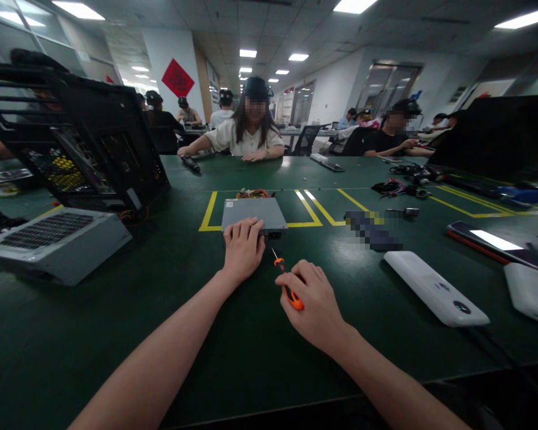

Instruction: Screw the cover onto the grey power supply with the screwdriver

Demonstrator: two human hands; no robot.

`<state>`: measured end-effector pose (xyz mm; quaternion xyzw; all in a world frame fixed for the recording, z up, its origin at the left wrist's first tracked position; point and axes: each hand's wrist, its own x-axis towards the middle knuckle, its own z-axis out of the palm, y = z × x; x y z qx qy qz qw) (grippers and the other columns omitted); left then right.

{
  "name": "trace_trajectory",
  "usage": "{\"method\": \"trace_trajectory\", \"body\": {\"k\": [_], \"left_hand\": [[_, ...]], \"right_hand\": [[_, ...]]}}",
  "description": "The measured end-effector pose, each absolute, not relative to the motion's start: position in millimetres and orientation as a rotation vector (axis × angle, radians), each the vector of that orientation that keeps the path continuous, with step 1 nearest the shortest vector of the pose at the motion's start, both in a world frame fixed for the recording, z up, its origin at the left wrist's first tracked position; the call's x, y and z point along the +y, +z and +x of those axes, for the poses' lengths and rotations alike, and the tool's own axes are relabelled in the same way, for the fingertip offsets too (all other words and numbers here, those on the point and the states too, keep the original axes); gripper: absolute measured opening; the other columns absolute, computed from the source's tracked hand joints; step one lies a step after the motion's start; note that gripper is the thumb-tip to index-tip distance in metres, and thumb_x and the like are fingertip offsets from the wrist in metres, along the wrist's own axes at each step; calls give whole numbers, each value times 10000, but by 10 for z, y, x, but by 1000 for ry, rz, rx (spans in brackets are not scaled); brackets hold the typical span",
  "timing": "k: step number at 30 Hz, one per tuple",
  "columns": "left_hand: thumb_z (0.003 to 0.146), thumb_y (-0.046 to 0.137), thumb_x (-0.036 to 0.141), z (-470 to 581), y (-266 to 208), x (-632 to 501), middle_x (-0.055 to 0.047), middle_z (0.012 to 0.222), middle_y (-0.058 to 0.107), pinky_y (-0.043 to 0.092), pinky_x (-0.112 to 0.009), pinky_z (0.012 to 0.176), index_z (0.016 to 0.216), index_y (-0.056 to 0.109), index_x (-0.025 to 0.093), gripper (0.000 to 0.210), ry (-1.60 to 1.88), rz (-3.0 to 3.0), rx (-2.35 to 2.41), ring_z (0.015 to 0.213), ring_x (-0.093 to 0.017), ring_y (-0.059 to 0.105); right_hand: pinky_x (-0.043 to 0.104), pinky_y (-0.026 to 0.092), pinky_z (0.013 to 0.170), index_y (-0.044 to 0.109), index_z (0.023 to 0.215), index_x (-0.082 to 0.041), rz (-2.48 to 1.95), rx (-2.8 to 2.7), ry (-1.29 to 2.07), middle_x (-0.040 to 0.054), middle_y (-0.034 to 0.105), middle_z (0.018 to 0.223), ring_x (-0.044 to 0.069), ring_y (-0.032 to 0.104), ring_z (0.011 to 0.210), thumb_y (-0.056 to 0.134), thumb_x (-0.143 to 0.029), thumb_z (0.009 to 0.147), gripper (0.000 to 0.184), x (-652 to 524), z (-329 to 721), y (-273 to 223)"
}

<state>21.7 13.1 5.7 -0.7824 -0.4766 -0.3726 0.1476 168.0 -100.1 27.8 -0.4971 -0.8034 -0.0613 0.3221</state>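
Note:
A grey computer power supply lies flat on the green table, its power socket on the side facing me. My left hand is laid over its near edge, fingers on the top and thumb down by the socket, gripping it. In my right hand is a screwdriver with an orange and black handle, pinched between thumb and fingers. Its thin metal shaft points up and left toward the supply's near side, and the tip is apart from the casing. Coloured cables bunch up behind the supply.
On the left stand a black computer case and a second grey power supply. White power banks and a phone lie at right, near dark cables. A person sits across the table.

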Motion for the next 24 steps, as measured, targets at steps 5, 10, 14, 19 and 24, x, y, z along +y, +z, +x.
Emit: {"method": "trace_trajectory", "body": {"k": [5,10,14,19,24], "left_hand": [[834,418,213,214,64,129,-86,1222,505,238,-416,960,1166,470,199,336,-1069,-2271,-1356,1146,-235,404],[825,416,192,209,81,129,-77,1225,502,219,-399,984,1151,470,199,330,-1078,-2289,-1352,1169,-214,395],[819,418,188,212,86,132,-77,1218,509,218,-402,983,1141,473,199,327,-1081,-2283,-1353,1161,-214,404],[808,438,196,215,84,131,-82,1216,512,219,-406,984,1140,476,198,334,-1089,-2289,-1348,1168,-220,403],[812,434,199,213,82,129,-84,1224,508,209,-408,993,1154,469,198,344,-1095,-2292,-1343,1181,-219,393]], "right_hand": [[301,394,639,500,1031,-160,-1410,-1998,21,51,554,827,154,509,680,434,-327,846,258,-1000,1675,297],[310,390,659,542,929,-164,-1341,-2103,-70,51,537,815,160,495,703,471,-202,791,160,-997,1670,295],[303,394,658,568,877,-181,-1335,-2128,-64,54,511,827,161,493,731,469,-241,808,135,-1001,1662,312],[289,407,615,487,1034,-147,-1398,-2007,15,39,573,786,137,514,632,443,-317,841,261,-994,1676,278],[298,395,654,566,900,-183,-1310,-2171,-69,51,542,837,153,504,718,486,-203,781,145,-1001,1670,298]]}}
